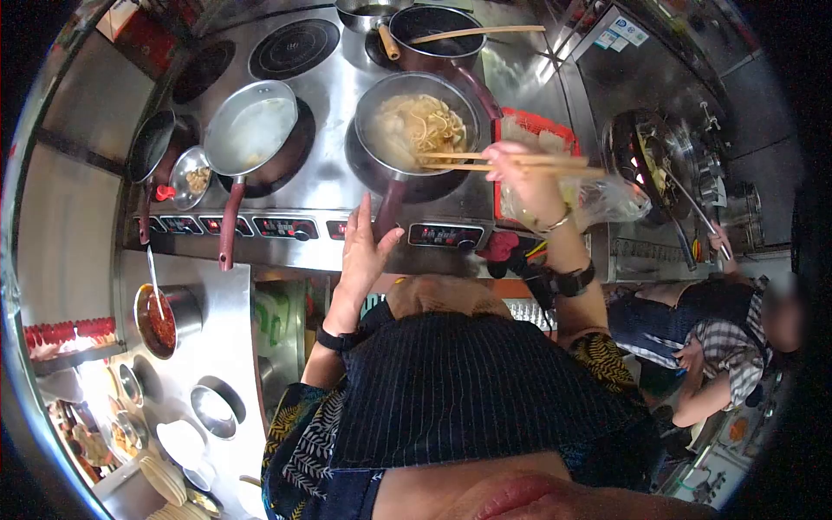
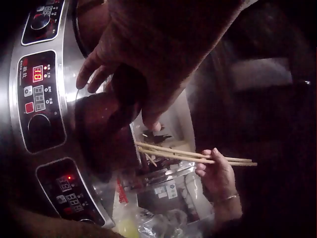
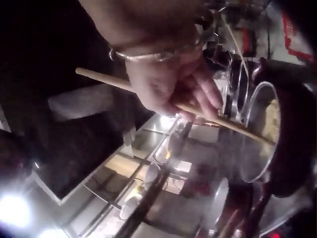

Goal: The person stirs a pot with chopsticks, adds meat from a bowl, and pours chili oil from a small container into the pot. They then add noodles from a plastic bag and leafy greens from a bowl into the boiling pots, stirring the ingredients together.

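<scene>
In the head view my right hand [image 1: 524, 178] pinches a pair of long wooden chopsticks [image 1: 485, 162]. Their tips dip into noodles [image 1: 429, 126] in pale broth, inside a saucepan [image 1: 362, 143] on the cooktop; the right wrist view shows the stick tips inside the rim too. My left hand [image 1: 366, 250] is held just left of this pan's dark red handle [image 1: 392, 204], fingers extended and thumb apart. From the left wrist, the handle end [image 2: 130, 85] appears between thumb and fingers of that hand.
Left of the noodle pan stands a pan of cloudy liquid [image 1: 251, 130], its handle jutting forward. Behind sits another pan [image 1: 438, 43] with a wooden stick across it. A red basket [image 1: 568, 130] and plastic bag [image 1: 620, 201] lie right. Another person [image 1: 693, 325] works at a wok [image 1: 637, 139].
</scene>
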The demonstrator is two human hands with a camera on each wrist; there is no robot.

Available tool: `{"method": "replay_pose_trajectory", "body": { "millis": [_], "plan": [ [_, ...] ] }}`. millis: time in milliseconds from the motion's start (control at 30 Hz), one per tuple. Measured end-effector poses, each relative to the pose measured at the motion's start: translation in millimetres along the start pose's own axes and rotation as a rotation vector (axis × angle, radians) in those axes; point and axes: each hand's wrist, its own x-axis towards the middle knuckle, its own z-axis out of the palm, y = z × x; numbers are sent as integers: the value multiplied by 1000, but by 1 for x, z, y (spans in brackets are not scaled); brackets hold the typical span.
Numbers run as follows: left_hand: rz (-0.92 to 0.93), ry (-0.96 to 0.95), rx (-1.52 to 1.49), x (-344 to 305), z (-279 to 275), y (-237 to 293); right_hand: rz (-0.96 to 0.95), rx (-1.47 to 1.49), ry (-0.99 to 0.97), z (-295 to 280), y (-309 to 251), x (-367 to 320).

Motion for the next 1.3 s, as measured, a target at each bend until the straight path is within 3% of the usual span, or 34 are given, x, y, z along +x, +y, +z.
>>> {"method": "replay_pose_trajectory", "body": {
  "millis": [100,167,233,300,433,500,567,600,633,700,767,800,833,900,967,1033,1100,1167,1233,1267,1300],
  "plan": [
    [-17,-17,-12,2,-1,3,139,-25,38,-14,9,10],
    [-22,-20,-28,2,-1,4,-336,-464,209,-6,51,23],
    [-27,-17,-40,2,0,4,-561,-760,117,13,22,19],
    [-30,-5,-10,1,0,3,-422,-543,18,32,24,12],
    [-31,-32,-26,0,-2,3,-235,-227,-34,-1,12,-8],
    [-32,-37,-21,0,-2,4,-159,-261,3,-16,-7,-13],
    [-33,-33,-15,0,-1,4,13,-120,262,-24,-22,-10],
    [-30,-28,-8,0,-1,4,-8,-57,304,-19,-15,-3],
    [-26,-31,-8,1,-1,3,-7,-57,309,-11,16,2],
    [-51,-46,-19,3,-1,2,49,-361,266,7,86,8],
    [-64,-53,-24,2,-2,5,-166,-606,172,24,39,-5],
    [-84,-60,-29,3,-3,6,-202,-464,183,27,30,-11],
    [-88,-60,-28,2,-2,6,-201,-462,179,23,28,-12],
    [-44,-19,-16,2,0,4,19,-261,158,10,28,-17],
    [-44,-22,-23,2,-1,5,11,-371,197,5,31,-9],
    [-41,-23,-28,2,-1,5,-347,-719,204,16,40,-2],
    [-58,-50,-32,2,-2,5,-605,-766,145,27,40,-4],
    [-66,-47,-21,3,-2,6,-371,-813,21,12,30,-15],
    [-71,-48,-18,0,0,6,81,-374,210,-1,22,-14],
    [-60,-30,-18,1,0,6,-62,-208,319,-2,21,-13],
    [-51,-8,-17,2,1,5,-64,-210,319,-3,17,-13]
  ]
}}
